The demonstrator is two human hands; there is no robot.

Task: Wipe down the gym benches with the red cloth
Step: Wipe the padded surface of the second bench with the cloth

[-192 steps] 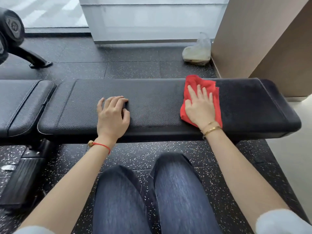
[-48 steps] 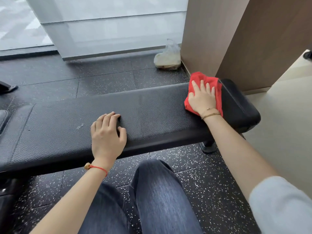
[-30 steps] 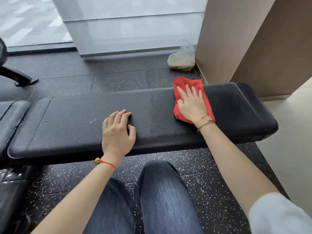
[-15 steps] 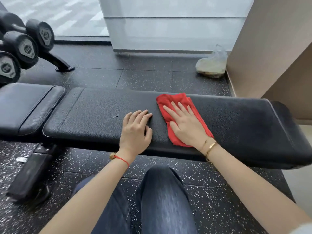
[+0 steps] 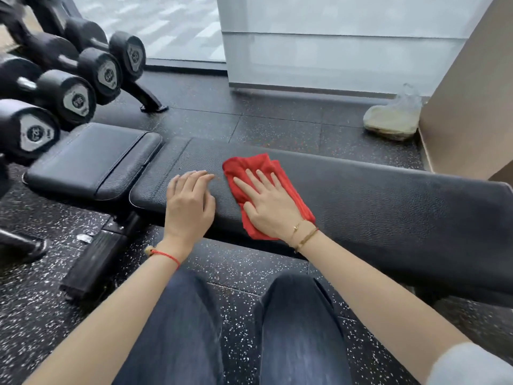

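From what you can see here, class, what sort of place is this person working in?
Most likely a gym's free-weights area: dumbbells racked at left, a padded black bench that the right hand wipes with a red cloth, and speckled rubber floor tiles.

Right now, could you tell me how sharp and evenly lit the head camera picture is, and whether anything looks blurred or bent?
Head view: soft daylight from the window, no hard shadows; faint sheen on the bench pad. The red cloth and right hand are fairly sharp, the left hand slightly soft. The dumbbells at the left edge are smeared, and wide-angle distortion bows the bench.
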